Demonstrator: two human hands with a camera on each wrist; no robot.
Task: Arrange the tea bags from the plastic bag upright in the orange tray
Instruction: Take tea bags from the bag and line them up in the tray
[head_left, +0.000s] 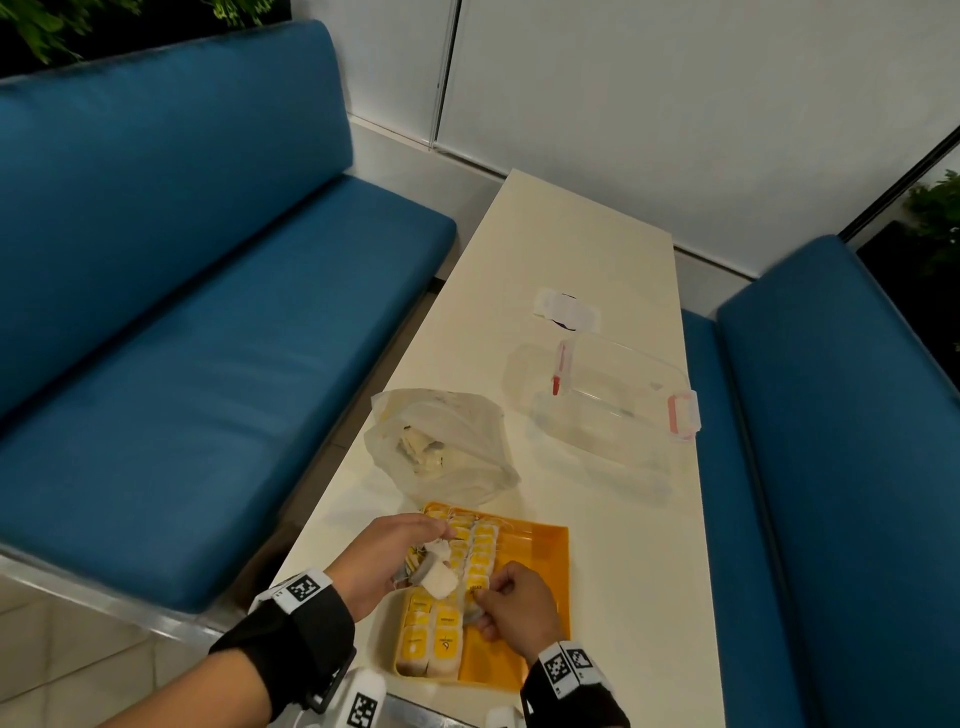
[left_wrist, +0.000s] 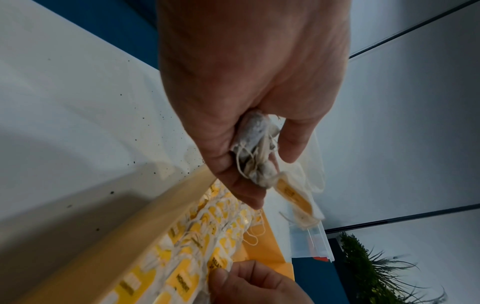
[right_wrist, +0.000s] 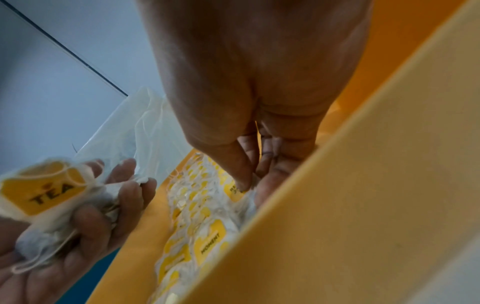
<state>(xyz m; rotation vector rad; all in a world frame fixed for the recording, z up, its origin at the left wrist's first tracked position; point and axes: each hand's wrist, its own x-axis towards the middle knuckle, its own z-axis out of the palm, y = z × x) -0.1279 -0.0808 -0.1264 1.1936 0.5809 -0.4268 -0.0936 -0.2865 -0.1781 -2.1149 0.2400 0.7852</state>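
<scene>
Left hand (head_left: 382, 553) clutching a loose bunch (left_wrist: 255, 152) over the tray (head_left: 540, 540), right hand (head_left: 511, 603) pinching one tea bag (right_wrist: 235, 190) into the second row, rest in the bag (head_left: 441, 447): risk of tangled strings dragging upright neighbours over, or bunch spilling.

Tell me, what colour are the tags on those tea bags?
Yellow tags with dark lettering, clearest in the right wrist view.

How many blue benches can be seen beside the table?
2. One blue bench stands along the table's left side, the other along its right side. None seems hidden.
</scene>
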